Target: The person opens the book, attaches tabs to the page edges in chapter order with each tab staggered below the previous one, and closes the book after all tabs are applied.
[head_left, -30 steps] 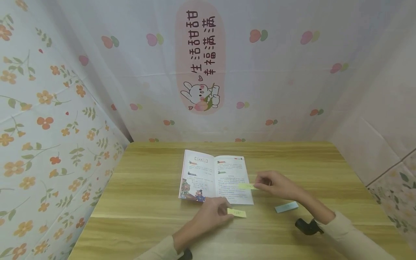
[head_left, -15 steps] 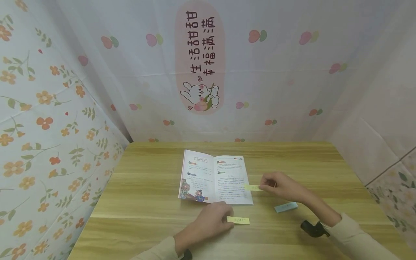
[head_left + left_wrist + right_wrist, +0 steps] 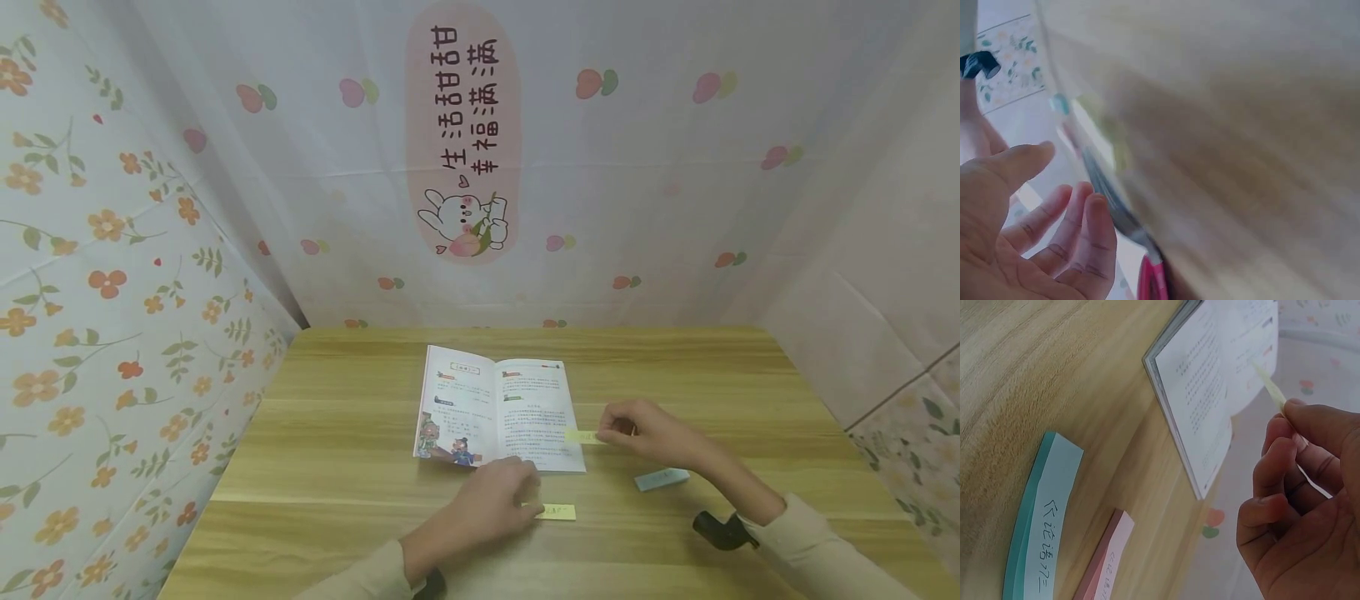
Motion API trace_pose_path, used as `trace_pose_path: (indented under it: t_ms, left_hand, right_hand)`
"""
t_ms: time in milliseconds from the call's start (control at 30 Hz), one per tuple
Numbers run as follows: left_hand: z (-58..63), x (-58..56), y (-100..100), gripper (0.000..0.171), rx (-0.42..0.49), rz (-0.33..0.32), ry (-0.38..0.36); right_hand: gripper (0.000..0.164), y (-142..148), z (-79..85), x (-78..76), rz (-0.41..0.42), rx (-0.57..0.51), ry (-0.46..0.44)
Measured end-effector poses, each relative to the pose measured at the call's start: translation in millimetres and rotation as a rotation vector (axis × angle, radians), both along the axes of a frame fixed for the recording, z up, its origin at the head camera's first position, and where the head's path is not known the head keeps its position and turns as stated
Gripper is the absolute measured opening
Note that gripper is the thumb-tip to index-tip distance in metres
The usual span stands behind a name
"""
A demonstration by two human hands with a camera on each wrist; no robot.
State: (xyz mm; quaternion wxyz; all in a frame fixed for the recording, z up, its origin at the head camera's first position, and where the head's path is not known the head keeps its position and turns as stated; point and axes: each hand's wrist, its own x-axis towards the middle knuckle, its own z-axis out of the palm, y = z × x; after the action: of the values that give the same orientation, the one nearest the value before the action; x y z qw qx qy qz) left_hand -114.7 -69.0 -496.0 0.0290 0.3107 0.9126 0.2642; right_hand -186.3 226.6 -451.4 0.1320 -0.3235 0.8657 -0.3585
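In the head view, my right hand [image 3: 652, 433] pinches a yellow sticky note strip [image 3: 581, 437] at its right end, over the right page edge of an open book [image 3: 525, 408]. The right wrist view shows this sticky note [image 3: 1269, 384] between thumb and index finger, with the other fingers curled. My left hand [image 3: 491, 504] is by the book's near edge, beside a yellow sticky note pad [image 3: 558, 512] with handwriting. Seen from the left wrist, its thumb and fingers are apart, and the pad [image 3: 1099, 132] lies on the table beyond them.
A blue sticky note pad [image 3: 662, 479] lies below the right forearm. A pink pad [image 3: 1105, 556] lies near it in the right wrist view. Something blurred, grey with a pink end [image 3: 1152, 278], shows near the left fingers. Patterned cloth [image 3: 630, 208] hangs behind the wooden table [image 3: 337, 450].
My right hand has drawn the yellow strip slightly right, away from the page. The left hand moved the yellow pad toward the table's front and its fingers have come off it.
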Motion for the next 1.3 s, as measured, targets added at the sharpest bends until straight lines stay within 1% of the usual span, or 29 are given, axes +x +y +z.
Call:
trace_pose_path:
  t_ms: [67, 200, 300, 367, 400, 533, 667, 867, 1133, 1300]
  left_hand:
    - [3.8, -4.1, 0, 0.022, 0.057, 0.011, -0.028]
    - [11.0, -12.2, 1, 0.024, 0.189, 0.045, -0.128]
    - [15.8, -17.1, 2, 0.028, 0.276, 0.092, -0.221]
    - [18.3, -19.8, 3, 0.032, 0.325, 0.128, -0.268]
    - [19.5, -20.9, 3, 0.034, 0.346, 0.144, -0.277]
    - [21.4, -24.5, 4, 0.039, 0.391, 0.209, -0.278]
    - [21.2, -25.4, 4, 0.036, 0.405, 0.237, -0.271]
    - [20.3, -24.6, 5, 0.020, 0.447, 0.219, -0.307]
    - [18.4, -23.3, 10, 0.008, 0.520, 0.175, -0.305]
    - [16.9, -23.8, 14, 0.003, 0.524, 0.167, -0.283]
  right_hand:
    - [0.015, -2, 0.2, 0.8, 0.003, -0.003, -0.005]
    - [0.015, -5, 0.3, 2.4, 0.015, -0.021, -0.012]
    - [0.014, -8, 1.0, 4.4, 0.026, -0.040, -0.012]
    - [0.013, -10, 1.6, 6.1, 0.029, -0.050, -0.011]
    - [0.012, -11, 1.8, 7.0, 0.028, -0.054, -0.011]
    - [0.011, -14, 3.4, 11.6, 0.026, -0.070, -0.021]
    - [0.011, -18, 6.1, 15.9, 0.034, -0.093, -0.032]
    - [0.011, -24, 6.8, 17.5, 0.055, -0.122, -0.031]
    - [0.011, -28, 6.7, 19.0, 0.066, -0.120, -0.026]
    - [0.012, -29, 7.5, 19.7, 0.063, -0.111, -0.020]
